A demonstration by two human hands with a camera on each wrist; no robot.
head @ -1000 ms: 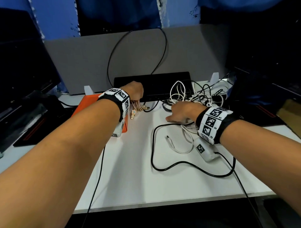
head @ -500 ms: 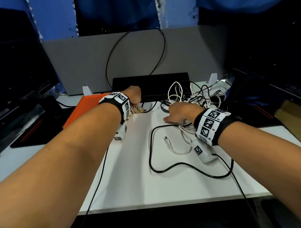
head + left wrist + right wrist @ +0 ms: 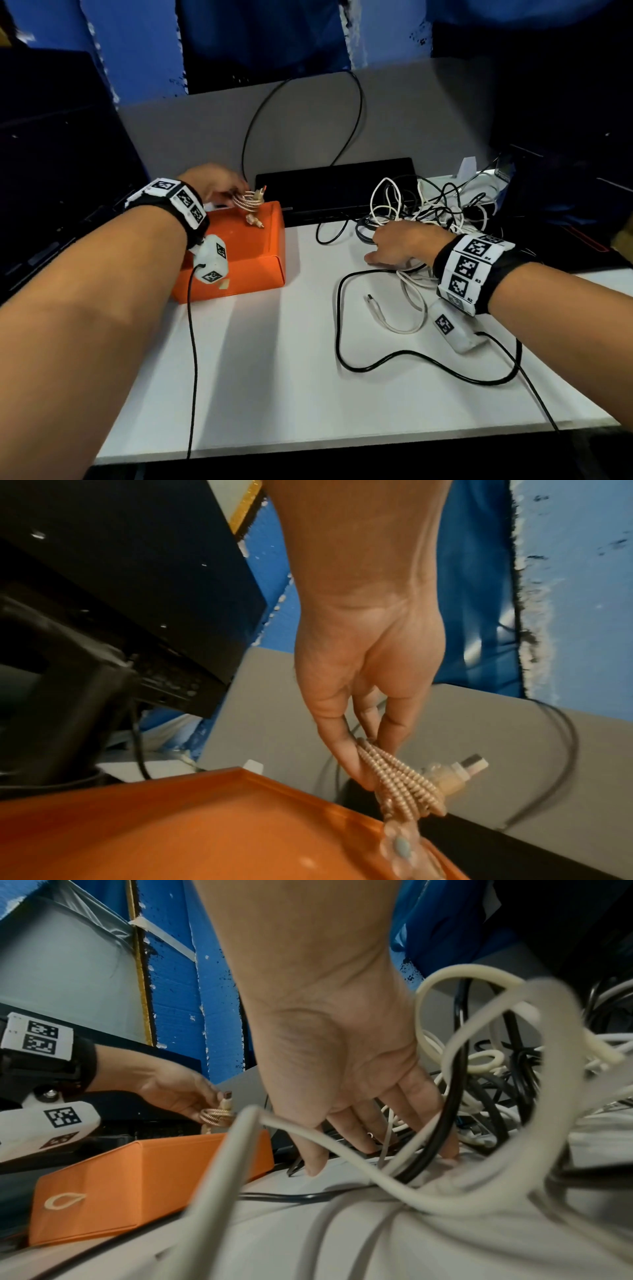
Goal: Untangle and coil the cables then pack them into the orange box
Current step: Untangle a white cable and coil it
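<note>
The orange box [image 3: 246,260] stands at the table's back left, also in the left wrist view [image 3: 171,831] and the right wrist view [image 3: 137,1172]. My left hand [image 3: 233,195] pinches a coiled gold braided cable [image 3: 246,202] just above the box's far right corner; its plugs stick out of the coil [image 3: 400,780]. My right hand [image 3: 394,246] rests with straight fingers [image 3: 359,1123] on the table at the edge of a tangle of white and black cables [image 3: 428,209]. A black cable [image 3: 376,365] loops toward me, and a white cable [image 3: 376,310] lies inside that loop.
A flat black device [image 3: 335,185] lies at the back against a grey partition [image 3: 411,120], with a black cord [image 3: 301,102] arching over it. Dark equipment [image 3: 51,171] stands left of the table. The table's front edge [image 3: 342,442] is near me.
My left hand has carried the coiled gold cable left and back, from beside the orange box to above its far corner. The right hand stays on the tangle.
</note>
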